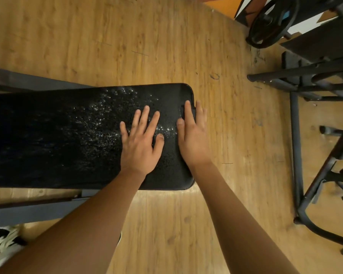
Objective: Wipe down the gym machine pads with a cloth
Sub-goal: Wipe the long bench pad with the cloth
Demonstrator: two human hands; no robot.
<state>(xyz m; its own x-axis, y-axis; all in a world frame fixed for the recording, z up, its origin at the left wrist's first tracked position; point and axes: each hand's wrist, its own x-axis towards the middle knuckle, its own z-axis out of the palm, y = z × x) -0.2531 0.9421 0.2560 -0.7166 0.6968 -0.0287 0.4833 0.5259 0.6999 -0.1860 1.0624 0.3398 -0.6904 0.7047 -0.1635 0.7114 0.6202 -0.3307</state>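
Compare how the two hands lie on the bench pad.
The left hand lies wholly on the wet pad, fingers spread. The right hand straddles the pad's end edge, fingers closer together. Both lie flat and open, holding nothing.

Black pad, beaded with droplets, seen from above over a wooden floor. Left hand lies flat on it, fingers spread; right hand rests straight-fingered across its rounded end. A black frame stands at right.

view: head — worn, wide-angle | faces: steeply down | range: close above black pad and wooden floor
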